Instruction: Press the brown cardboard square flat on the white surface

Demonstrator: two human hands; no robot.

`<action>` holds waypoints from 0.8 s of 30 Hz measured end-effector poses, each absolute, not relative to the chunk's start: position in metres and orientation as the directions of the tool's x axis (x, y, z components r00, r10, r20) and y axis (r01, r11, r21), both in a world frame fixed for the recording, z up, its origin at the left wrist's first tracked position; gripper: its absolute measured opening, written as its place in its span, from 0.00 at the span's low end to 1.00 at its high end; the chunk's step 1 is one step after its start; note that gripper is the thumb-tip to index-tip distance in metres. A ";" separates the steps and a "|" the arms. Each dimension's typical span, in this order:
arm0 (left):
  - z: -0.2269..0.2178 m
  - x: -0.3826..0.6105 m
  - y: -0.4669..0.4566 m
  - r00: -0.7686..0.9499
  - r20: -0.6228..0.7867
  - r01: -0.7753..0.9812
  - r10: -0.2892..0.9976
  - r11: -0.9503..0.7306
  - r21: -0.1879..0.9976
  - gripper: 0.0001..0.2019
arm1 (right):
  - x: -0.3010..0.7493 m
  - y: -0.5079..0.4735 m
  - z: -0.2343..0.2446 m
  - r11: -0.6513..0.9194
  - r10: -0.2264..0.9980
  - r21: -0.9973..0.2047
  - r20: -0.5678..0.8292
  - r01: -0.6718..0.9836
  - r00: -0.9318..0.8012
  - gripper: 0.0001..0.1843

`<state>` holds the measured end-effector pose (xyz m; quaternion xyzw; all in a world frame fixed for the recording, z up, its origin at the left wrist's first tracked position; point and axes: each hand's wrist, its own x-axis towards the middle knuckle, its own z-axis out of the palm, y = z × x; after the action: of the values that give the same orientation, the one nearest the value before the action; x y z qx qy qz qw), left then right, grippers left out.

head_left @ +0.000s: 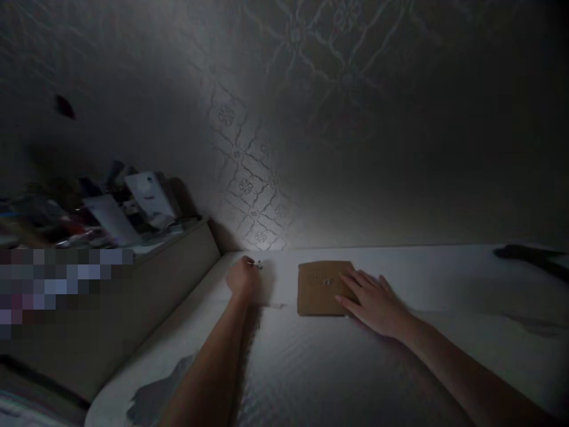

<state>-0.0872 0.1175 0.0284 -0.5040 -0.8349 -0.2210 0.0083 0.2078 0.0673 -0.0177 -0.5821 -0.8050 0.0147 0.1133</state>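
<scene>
Seeing both bare hands out on a pale white table top [444, 279] in dim light, close to where it meets the wall.

Right hand [376, 302]: laid flat, palm down, fingers [355, 281] stretched and slightly spread. It presses on the right part of a flat tan square card envelope [320, 289], fingertips on it, heel of the hand resting on the table. Nothing gripped, just pressing from above. The envelope lies flat on the table, near the wall edge, between my two hands; a small pale mark sits on its upper face, too dim for me to read.

Left hand [242, 277]: curled into a loose fist, knuckles up, resting on the table left of the envelope and apart from it. A small shiny metal bit [258, 265] sticks out at the fingertips; looks pinched there, but I cannot tell what it is or how firmly it's held.

Around it: grey patterned wallpaper [249, 178] behind the table, a long dark object [528, 256] at the far right by the wall, well apart from both hands. Left side, a beige shelf unit [178, 261] with cluttered boxes and papers [133, 207] on top.
</scene>
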 end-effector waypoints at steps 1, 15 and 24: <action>0.027 -0.090 0.117 -0.496 0.224 0.842 0.839 0.401 0.361 0.12 | 0.208 0.067 -0.018 0.320 0.941 -0.161 0.169 0.934 -0.293 0.38; 0.031 -0.063 0.115 -0.306 0.314 0.944 0.899 0.244 0.220 0.15 | 0.208 0.067 -0.014 0.311 0.947 -0.165 0.140 0.936 -0.290 0.37; 0.023 0.021 0.090 0.494 0.290 0.801 0.820 -0.558 0.214 0.12 | 0.209 0.068 -0.018 0.320 0.939 -0.143 0.176 0.936 -0.294 0.37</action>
<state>0.0207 0.0895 0.0226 -0.8639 -0.4692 -0.1814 -0.0254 0.2089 0.0680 -0.0182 -0.5830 -0.8044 0.0066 0.1139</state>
